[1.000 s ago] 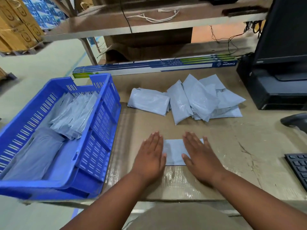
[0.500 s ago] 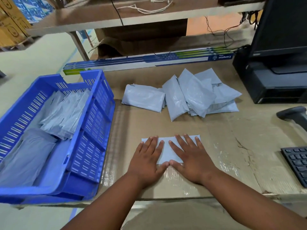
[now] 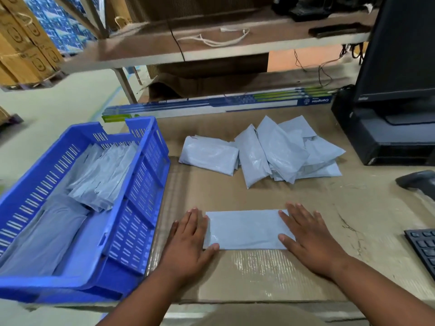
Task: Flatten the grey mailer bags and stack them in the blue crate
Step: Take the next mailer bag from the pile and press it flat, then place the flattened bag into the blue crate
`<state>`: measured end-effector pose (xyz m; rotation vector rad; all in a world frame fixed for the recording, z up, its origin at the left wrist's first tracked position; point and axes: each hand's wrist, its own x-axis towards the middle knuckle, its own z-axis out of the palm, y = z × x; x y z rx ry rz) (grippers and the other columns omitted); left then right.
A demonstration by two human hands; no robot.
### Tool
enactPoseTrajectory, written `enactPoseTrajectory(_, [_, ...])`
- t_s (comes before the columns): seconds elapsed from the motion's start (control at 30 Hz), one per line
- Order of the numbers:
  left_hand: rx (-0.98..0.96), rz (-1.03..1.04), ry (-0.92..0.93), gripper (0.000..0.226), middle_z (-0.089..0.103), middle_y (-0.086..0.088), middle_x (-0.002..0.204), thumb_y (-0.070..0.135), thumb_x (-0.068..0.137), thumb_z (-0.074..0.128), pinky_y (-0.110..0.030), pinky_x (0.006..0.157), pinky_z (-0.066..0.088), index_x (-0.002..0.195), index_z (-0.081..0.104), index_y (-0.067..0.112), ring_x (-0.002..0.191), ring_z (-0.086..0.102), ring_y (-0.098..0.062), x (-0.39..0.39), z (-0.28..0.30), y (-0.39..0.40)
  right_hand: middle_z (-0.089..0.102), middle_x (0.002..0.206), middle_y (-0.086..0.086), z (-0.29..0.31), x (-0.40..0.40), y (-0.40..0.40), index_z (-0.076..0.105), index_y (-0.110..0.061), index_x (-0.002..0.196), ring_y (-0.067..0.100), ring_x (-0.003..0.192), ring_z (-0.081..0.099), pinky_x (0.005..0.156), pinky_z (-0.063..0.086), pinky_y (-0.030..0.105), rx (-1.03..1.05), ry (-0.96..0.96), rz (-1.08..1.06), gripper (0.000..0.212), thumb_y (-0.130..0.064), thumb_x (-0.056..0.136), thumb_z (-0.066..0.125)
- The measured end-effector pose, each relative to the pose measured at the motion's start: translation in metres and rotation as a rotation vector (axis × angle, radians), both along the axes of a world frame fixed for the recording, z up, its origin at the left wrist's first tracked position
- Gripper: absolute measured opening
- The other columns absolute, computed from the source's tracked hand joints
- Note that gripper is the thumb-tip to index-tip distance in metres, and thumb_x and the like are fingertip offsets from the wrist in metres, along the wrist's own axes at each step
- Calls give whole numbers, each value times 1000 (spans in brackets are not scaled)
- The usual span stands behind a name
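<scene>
flattening step: the left hand and right hand lie open, fingers straight, pressing each end of one grey mailer bag on the counter. next, lift it into the blue crate, left of both grips.

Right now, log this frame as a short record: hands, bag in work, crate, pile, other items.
left hand: flat, fingers straight, pressing the left end of the mailer
right hand: flat, fingers straight, pressing its right end
mailer in work: grey, lying flat on the cardboard-covered table, between the hands
blue crate: left of the hands, already holds grey bags
unflattened pile: grey bags heaped behind the mailer
other items: monitor, keyboard, long box at the back
</scene>
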<state>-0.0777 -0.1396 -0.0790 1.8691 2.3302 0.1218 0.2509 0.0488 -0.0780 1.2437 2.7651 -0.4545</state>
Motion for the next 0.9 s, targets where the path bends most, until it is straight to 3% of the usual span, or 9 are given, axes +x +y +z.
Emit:
enactPoseTrajectory(0.07, [74,-32,-51,81,-4,-1,177,77,103,27,-39,132,6,169,19,31,164,-1,-18,8,7,17,-5,176,-14,12,-11,4,14,-42,167,7,161,-10,131,-7,42,-38,80,-5,90,-87,90,1])
enactPoseTrajectory(0.17, [-15,-170,-65,86,17,-4,176,66,96,51,-39,130,20,168,16,35,161,19,-23,25,25,61,14,175,-8,26,-50,13,22,-40,165,14,160,13,132,1,42,-15,4,131,84,-79,92,27])
enactPoseTrajectory(0.23, [-141,-185,-38,99,42,-4,160,60,85,67,-46,117,38,166,17,35,145,41,-29,37,42,91,31,167,-6,33,-77,14,23,-41,163,20,153,30,128,16,49,1,-66,194,87,-75,87,46])
enactPoseTrajectory(0.3, [-216,-132,37,99,52,-2,141,61,75,77,-50,103,43,158,30,35,130,49,-31,46,56,111,46,146,-5,36,-94,17,30,-39,159,23,133,45,115,33,47,39,-93,219,91,-75,79,57])
enactPoseTrajectory(0.43, [-308,-127,221,58,56,-2,117,66,71,78,-48,96,38,118,63,34,117,50,-29,50,76,129,50,125,-1,49,-105,24,56,-33,133,24,118,47,92,42,42,95,-160,228,77,-79,71,62])
enactPoseTrajectory(0.5, [-259,-123,229,35,55,-1,106,59,79,73,-44,91,38,97,64,30,112,54,-29,49,83,129,52,120,1,55,-105,30,62,-31,117,25,115,51,87,42,40,122,-147,239,61,-75,75,64])
enactPoseTrajectory(0.57, [-235,-66,145,33,52,3,92,50,86,71,-37,82,39,78,53,24,103,61,-28,47,94,124,53,119,2,61,-105,37,62,-29,110,25,114,55,84,47,38,82,-92,230,45,-65,81,64])
enactPoseTrajectory(0.73, [-232,127,39,28,53,2,81,36,89,68,-30,64,40,73,52,20,80,57,-24,29,128,109,64,104,-5,97,-113,44,60,-28,99,22,98,64,76,54,37,62,-1,146,25,-53,91,58])
enactPoseTrajectory(0.9, [-118,317,-33,25,55,1,72,35,85,69,-29,54,36,70,56,19,66,54,-20,3,180,81,57,79,-6,163,-155,25,52,-28,78,13,71,53,57,38,32,116,119,177,29,-49,96,58])
